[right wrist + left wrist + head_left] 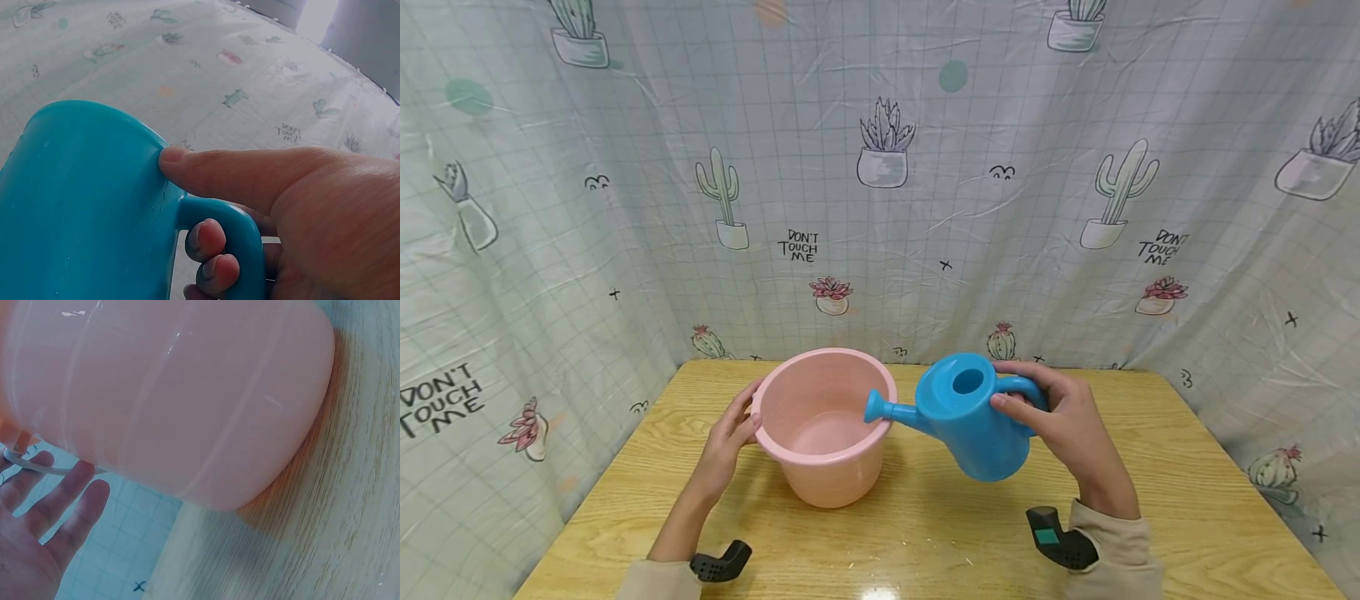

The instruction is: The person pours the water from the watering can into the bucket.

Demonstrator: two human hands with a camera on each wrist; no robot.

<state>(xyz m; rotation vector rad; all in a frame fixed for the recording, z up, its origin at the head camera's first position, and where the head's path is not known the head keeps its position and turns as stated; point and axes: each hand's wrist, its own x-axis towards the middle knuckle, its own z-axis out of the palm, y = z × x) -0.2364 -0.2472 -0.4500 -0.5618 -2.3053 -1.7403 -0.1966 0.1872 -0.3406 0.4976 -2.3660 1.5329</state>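
A pink plastic bucket (835, 483) stands left of the middle of the table. My left hand (733, 429) touches its left side at the rim; in the left wrist view the fingers (65, 531) are spread and fairly straight beside a thin grey handle. My right hand (1052, 412) grips the handle of a blue watering can (985, 433), fingers curled through the loop and thumb (206, 175) against its body near the top. The can tilts left. Its flared spout end (876, 407) is over the bucket's right rim. No stream of water shows.
The wooden table (955, 533) extends to both sides of the bucket and can. A curtain with printed cacti (880, 217) hangs behind it and along both sides.
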